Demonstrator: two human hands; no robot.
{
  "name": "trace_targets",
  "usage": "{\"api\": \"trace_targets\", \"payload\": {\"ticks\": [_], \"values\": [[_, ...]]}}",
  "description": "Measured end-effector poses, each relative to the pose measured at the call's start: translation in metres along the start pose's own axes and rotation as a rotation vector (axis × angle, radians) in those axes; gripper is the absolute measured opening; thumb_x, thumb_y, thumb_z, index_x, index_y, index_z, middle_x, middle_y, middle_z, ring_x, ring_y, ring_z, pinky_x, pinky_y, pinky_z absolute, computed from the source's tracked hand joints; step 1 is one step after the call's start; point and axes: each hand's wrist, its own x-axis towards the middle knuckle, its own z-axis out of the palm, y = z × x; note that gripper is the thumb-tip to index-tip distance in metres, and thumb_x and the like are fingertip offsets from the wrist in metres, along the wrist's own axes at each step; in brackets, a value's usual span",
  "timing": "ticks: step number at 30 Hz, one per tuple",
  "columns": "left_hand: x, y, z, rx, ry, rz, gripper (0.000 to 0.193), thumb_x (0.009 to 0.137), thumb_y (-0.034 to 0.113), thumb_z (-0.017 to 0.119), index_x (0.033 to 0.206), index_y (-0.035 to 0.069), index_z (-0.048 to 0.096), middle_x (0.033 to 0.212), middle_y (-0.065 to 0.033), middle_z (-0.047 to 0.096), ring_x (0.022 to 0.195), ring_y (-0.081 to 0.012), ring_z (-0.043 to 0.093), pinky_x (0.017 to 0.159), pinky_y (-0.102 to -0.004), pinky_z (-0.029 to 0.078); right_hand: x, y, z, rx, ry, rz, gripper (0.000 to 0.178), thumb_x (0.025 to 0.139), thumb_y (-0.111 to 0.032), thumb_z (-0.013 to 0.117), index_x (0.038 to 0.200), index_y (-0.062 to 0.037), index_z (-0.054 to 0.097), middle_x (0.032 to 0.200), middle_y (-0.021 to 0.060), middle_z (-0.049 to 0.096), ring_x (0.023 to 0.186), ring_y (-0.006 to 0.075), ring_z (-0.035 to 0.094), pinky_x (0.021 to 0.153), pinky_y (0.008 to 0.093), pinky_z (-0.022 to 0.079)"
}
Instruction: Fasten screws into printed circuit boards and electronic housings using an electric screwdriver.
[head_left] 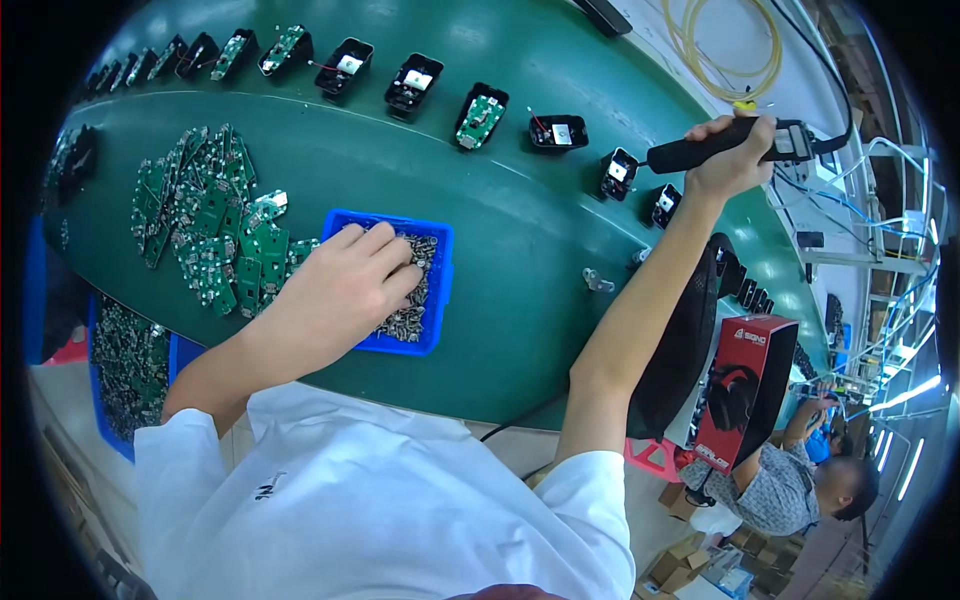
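White sleeves (380, 490) fill the foreground. Beyond them the left hand (345, 285) digs curled fingers into the blue tray (440, 240) of small metal parts; pinching just one would serve best. Right of the tray, the right hand (730, 150) grips a black power screwdriver (700, 150) near the black housings (618, 172).

Two hands are showing: the left hand (345, 285) at 9 o'clock, the right hand (735, 155) at 2 o'clock. One blue tray (437, 262) of metal parts is sitting at centre. One black driver (700, 150) is showing. About eleven black housings (481, 116) are lining the desk (520, 260) toward 12 o'clock. The green boards (205, 215) at 10 o'clock are lying too heaped for counting.
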Motion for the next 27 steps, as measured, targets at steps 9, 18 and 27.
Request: {"api": "trace_targets", "payload": {"ticks": [9, 18, 27], "values": [[-0.002, 0.002, 0.011, -0.081, 0.070, -0.087, 0.014, 0.084, 0.015, 0.070, 0.092, 0.010, 0.060, 0.095, -0.0024, 0.060, 0.087, -0.0194, 0.054, 0.079, -0.0316, 0.045, 0.004, 0.016, -0.004, 0.022, 0.027, 0.082, 0.037, 0.092, -0.037, 0.060, 0.085, -0.0006, 0.059, 0.055, 0.0060, 0.053, 0.037, 0.0173, 0.049, 0.037, 0.0288, 0.043], [-0.001, 0.003, 0.014, -0.186, 0.167, -0.141, 0.012, 0.082, 0.010, 0.072, 0.088, 0.009, 0.063, 0.093, -0.0021, 0.063, 0.082, -0.0201, 0.056, 0.078, -0.0317, 0.046, 0.005, 0.021, -0.009, 0.002, 0.057, 0.102, 0.038, 0.091, -0.040, 0.058, 0.085, -0.0028, 0.058, 0.054, 0.0055, 0.053, 0.038, 0.0173, 0.049, 0.038, 0.0297, 0.044], [0.000, 0.003, 0.015, -0.324, 0.265, -0.172, 0.010, 0.082, 0.006, 0.069, 0.090, 0.009, 0.065, 0.093, -0.0011, 0.066, 0.080, -0.0189, 0.058, 0.076, -0.0302, 0.048, 0.002, 0.022, -0.006, 0.007, 0.050, 0.121, 0.039, 0.092, -0.042, 0.055, 0.086, -0.0042, 0.058, 0.055, 0.0049, 0.052, 0.038, 0.0172, 0.048, 0.039, 0.0304, 0.043]]}}
